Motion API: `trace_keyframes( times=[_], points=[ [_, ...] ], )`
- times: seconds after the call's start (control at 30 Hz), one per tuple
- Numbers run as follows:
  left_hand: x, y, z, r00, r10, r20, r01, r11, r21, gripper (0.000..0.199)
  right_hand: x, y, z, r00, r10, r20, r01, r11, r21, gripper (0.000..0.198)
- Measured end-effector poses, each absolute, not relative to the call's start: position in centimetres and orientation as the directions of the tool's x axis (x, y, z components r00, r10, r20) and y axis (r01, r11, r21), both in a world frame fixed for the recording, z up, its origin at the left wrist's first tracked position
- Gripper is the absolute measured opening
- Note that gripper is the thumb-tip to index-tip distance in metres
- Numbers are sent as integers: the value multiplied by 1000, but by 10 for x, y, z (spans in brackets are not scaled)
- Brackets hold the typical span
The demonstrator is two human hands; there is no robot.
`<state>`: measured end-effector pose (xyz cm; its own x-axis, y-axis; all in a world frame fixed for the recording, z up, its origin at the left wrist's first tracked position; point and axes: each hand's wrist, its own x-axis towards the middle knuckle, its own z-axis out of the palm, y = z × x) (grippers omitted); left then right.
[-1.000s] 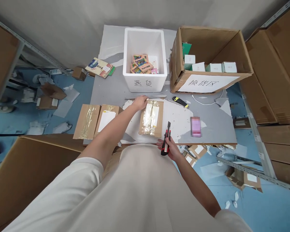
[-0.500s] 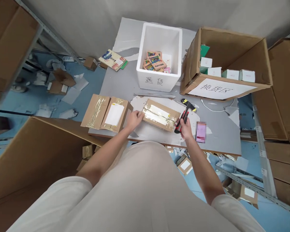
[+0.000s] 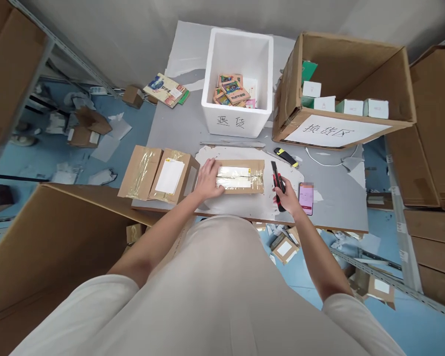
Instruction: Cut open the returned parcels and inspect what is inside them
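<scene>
A small taped cardboard box (image 3: pixel 239 184) with white labels lies flat near the table's front edge. My left hand (image 3: pixel 208 182) grips its left end, fingers over the top and thumb toward the near side. To the right of the box, my right hand (image 3: pixel 287 197) is closed around a red and black utility knife (image 3: pixel 279 187), whose tip points away from me. The knife is apart from the box. Behind it lies a yellow and black cutter (image 3: pixel 286 157), and a phone (image 3: pixel 306 199) with a lit pink screen rests just right of my right hand.
Two taped cartons (image 3: pixel 172 177) stand left of my left hand. A white foam box (image 3: pixel 237 121) holding several small packs stands at the back, beside a large carton (image 3: pixel 356 131) with white-ended boxes. A big open carton (image 3: pixel 59 237) is at lower left. Shelving flanks the table (image 3: pixel 337 198).
The small box has turned from slanted to nearly square with the table edge and shifted left. My left hand has moved further over its end. The knife has come away from its right end.
</scene>
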<state>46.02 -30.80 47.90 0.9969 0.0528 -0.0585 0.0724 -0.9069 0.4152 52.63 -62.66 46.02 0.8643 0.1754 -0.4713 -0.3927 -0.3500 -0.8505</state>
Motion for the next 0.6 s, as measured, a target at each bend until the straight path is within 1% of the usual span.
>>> trace_keyframes(
  times=[0.07, 0.13, 0.2, 0.3, 0.5, 0.6],
  points=[
    [470, -313, 481, 988, -96, -120, -52, -942, 332, 101, 514, -636, 468, 845, 218, -488, -382, -391, -837, 80],
    [475, -318, 481, 976, -149, -160, -102, -957, 270, 117, 505, -638, 475, 825, 259, -502, -382, -398, -834, 78],
    [477, -321, 479, 973, -138, -184, -91, -966, 241, 125, 501, -636, 480, 813, 288, -507, -374, -410, -832, 72],
    [477, -322, 477, 975, -111, -194, -62, -967, 245, 128, 502, -633, 481, 811, 300, -503, -354, -433, -829, 68],
    [479, -320, 474, 980, -115, -161, -65, -956, 285, 130, 519, -632, 488, 771, 338, -540, -364, -462, -809, 69],
    [480, -321, 473, 986, -69, -149, -22, -955, 296, 131, 528, -637, 495, 743, 372, -557, -348, -496, -795, 70]
  ],
)
